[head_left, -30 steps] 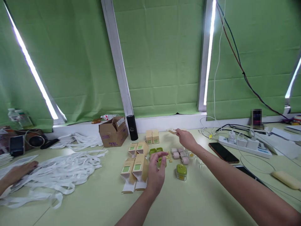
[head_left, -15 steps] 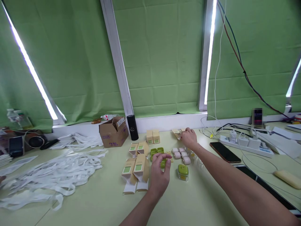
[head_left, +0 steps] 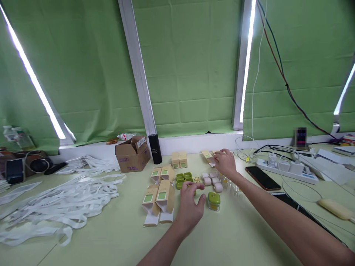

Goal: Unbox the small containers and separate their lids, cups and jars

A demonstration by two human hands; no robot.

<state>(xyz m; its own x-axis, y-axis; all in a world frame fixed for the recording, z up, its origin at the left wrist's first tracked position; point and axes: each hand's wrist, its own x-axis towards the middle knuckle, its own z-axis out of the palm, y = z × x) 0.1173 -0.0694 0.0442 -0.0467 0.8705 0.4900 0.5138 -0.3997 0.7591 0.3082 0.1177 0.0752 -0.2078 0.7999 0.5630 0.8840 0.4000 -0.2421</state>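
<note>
My left hand hovers over the table with thumb and fingers apart and nothing between them. Just right of it stands a clear container with a green lid. Green lids lie behind its fingers, partly covered, beside small yellowish pieces. Farther back, my right hand has its fingers curled down on a flattened kraft-paper box; the fingertips are partly hidden. Another flat kraft piece lies beside it. White rounded pieces and clear containers sit below the right wrist.
Open kraft boxes stand left of my left hand, with two closed ones behind. A brown carton and black cylinder stand at the back. White straps cover the left; a phone and power strip lie right.
My left thumb and fingers have spread farther apart. My right hand stays at the flat kraft pieces and has shifted slightly, showing more of them. The whole view has shifted a little.
</note>
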